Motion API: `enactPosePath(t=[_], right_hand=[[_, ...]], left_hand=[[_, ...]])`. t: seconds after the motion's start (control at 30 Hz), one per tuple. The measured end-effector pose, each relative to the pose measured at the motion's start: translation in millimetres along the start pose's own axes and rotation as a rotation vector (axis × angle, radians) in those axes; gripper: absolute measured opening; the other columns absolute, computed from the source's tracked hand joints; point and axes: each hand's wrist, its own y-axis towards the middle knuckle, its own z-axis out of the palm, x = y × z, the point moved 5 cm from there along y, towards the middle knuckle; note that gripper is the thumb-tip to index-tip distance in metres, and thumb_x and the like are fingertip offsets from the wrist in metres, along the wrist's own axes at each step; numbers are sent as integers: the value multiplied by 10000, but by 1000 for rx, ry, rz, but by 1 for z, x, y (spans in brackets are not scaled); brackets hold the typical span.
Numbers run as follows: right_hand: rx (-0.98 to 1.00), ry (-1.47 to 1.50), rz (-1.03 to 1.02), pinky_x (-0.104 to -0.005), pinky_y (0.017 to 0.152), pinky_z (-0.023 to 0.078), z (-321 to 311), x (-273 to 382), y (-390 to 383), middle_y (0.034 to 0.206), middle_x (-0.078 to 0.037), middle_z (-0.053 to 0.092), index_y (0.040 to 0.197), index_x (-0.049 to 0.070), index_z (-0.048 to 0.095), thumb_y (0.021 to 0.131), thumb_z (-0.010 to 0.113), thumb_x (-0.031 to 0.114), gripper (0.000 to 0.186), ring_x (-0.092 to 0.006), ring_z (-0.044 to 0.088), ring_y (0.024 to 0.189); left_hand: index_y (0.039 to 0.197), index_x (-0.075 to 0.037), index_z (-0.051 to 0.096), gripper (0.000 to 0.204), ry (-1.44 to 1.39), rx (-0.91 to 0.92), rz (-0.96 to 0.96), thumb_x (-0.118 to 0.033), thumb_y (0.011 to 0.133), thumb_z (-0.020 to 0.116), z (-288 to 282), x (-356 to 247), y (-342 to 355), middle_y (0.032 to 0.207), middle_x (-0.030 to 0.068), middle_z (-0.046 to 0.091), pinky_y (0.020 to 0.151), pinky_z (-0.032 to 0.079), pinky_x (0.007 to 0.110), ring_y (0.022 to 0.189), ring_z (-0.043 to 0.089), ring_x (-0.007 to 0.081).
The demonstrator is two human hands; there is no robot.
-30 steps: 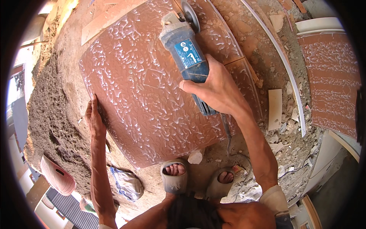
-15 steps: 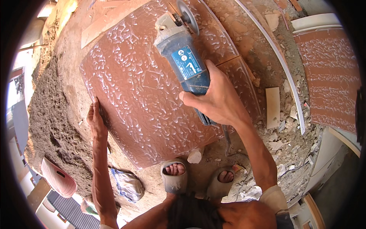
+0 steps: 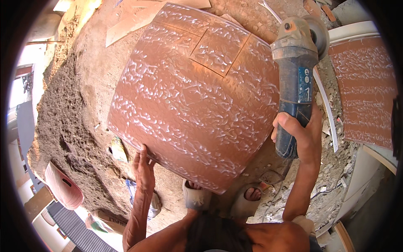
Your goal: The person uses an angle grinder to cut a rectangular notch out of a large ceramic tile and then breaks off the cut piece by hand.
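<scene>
A large brown textured tile (image 3: 176, 122), rotated with one corner near my feet, has straight cut lines outlining a square near its far edge. My left hand (image 3: 145, 168) has its fingers curled on the tile's lower left edge, gripping it. My right hand (image 3: 303, 132) is closed around the body of a blue angle grinder (image 3: 296, 84), raised at the tile's right side with the disc (image 3: 320, 38) upward. Its cord hangs down from the rear end toward the dusty ground. Part of my left sandal (image 3: 196, 197) is hidden under the tile's lower corner.
Another brown tile (image 3: 363, 88) lies at the right beside a white strip (image 3: 329, 109) and rubble. At left are a dark sand pile (image 3: 63, 117), a pink slotted piece (image 3: 63, 185) and a sack (image 3: 105, 220). Board offcuts (image 3: 130, 25) lie beyond the tile.
The tile has turned clockwise, bringing its cut square to the far middle. My left hand has moved right and down with its edge. The grinder has moved right, off the tile's middle.
</scene>
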Motion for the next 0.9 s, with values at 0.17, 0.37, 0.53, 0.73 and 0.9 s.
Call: enactPosePath(t=[0.17,0.37,0.53,0.73,0.9], right_hand=[[62,32,23,-319,576,590,12,-14,-7,904,-73,666,1291,-8,589,834,827,150,539,-164,688,637],[173,-35,17,-332,620,585,35,-25,-10,909,-85,698,1255,-1,597,855,847,185,507,-161,696,671],[230,-134,-52,-426,814,580,69,-41,-9,1002,-137,706,1256,-14,598,836,858,241,556,-243,714,887],[261,-309,-139,-410,850,581,104,-60,4,1031,-134,688,1306,-30,573,827,877,249,632,-224,686,906],[252,-329,-153,-415,862,578,117,-65,14,998,-133,693,1283,-45,585,826,874,255,618,-230,684,886]], left_hand=[[1552,-111,466,639,-216,24,-272,-516,1079,609,-12,35,-43,1408,90,599,1155,464,502,1276,603,238],[1639,-131,365,784,-298,30,-223,-544,1041,659,-12,36,-63,1598,116,481,1146,520,477,1414,548,262],[1353,-125,669,444,-200,171,-398,-372,1003,784,-67,50,-59,1267,91,744,886,688,380,1075,777,247],[1296,23,665,489,114,491,-491,-320,981,810,-40,31,-61,1120,177,768,897,690,451,1032,790,337],[1298,132,652,567,233,650,-648,-309,981,815,-20,32,-70,1216,253,751,929,662,474,1086,776,387]])
